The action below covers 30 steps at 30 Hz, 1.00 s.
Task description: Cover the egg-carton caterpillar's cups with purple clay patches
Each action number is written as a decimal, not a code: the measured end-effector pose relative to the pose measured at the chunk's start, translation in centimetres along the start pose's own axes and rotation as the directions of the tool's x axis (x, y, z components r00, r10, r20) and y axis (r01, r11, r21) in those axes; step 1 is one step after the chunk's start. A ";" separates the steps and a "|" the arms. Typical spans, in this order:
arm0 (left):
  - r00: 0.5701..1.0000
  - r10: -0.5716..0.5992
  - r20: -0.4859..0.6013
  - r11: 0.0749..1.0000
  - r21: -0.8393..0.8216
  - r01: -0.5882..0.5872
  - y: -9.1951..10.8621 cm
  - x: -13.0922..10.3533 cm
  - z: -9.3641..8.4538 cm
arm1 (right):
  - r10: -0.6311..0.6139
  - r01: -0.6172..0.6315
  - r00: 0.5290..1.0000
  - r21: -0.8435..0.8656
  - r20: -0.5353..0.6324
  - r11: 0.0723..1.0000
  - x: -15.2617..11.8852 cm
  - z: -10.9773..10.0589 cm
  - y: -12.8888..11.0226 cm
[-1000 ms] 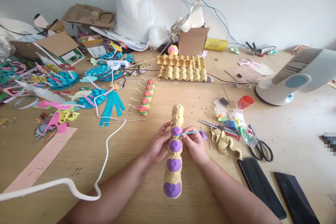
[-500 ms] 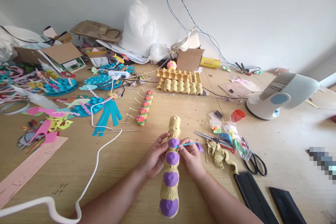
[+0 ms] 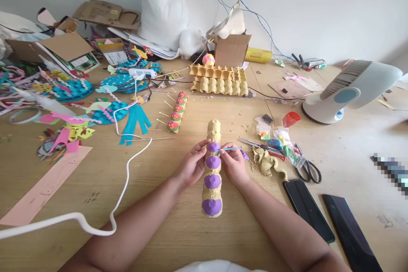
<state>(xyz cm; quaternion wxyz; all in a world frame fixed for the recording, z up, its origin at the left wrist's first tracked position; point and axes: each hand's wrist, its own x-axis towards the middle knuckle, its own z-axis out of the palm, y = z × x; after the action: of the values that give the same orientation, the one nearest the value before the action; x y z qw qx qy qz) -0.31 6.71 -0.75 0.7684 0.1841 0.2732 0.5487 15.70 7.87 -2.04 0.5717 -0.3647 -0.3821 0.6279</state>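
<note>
An egg carton strip [image 3: 211, 194] runs away from me, its nearer bumps capped with purple clay [image 3: 213, 182] and its far end bare. My left hand [image 3: 193, 162] grips the strip's left side near the farthest purple cap. From the right, my right hand [image 3: 235, 164] pinches a thin blue stick tool [image 3: 234, 148], whose tip meets the edge of that same cap. A lump of purple clay [image 3: 245, 155] lies just beyond my right fingers, partly hidden. Farther off, a decorated red and green egg carton strip [image 3: 176, 115] with pins along its side rests on the table.
Torn carton scraps [image 3: 264, 161], a utility knife [image 3: 255, 142], black-handled scissors [image 3: 309, 172] and a phone [image 3: 307, 208] lie to the right. Egg cartons [image 3: 219, 86] and a white fan [image 3: 347, 93] stand farther back. A white cable [image 3: 127, 170] crosses the left side.
My view has tilted down, so everything sits higher in the picture. Both hands keep their hold, with the blue tool still at the farthest purple cap.
</note>
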 end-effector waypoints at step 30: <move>0.973 0.186 -0.140 0.956 0.253 -0.147 -0.6 0.9 -0.4 | 0.041 -0.038 0.996 -0.035 0.082 0.999 -0.1 0.2 -0.6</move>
<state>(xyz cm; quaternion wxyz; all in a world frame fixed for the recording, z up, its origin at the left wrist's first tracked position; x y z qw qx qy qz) 0.10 7.37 -1.58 0.6665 0.2530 0.3826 0.5876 15.77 7.78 -1.40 0.5367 -0.3554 -0.4088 0.6470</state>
